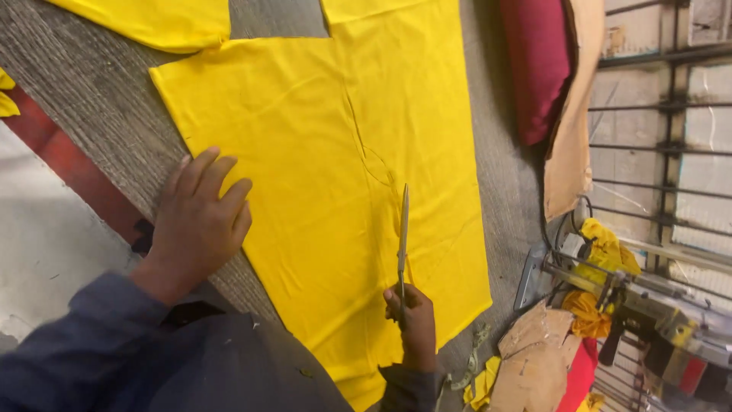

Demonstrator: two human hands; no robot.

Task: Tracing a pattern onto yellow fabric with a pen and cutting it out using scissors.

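A large piece of yellow fabric (328, 145) lies flat on a grey wooden table (91, 99). My left hand (200, 221) rests flat with fingers spread on the fabric's left edge, pressing it down. My right hand (414, 320) grips a pair of scissors (402, 236) whose closed-looking blades point away from me over the middle of the fabric, along a faint curved line marked on the cloth. A dark blue sleeve covers each of my arms.
Another yellow fabric piece (152, 21) lies at the table's far left. A dark red cushion (537, 61) and brown cardboard (573, 130) sit at the right edge. A cutting machine (648, 305) with yellow scraps (602, 244) stands lower right. The red table edge (69, 164) runs along the left.
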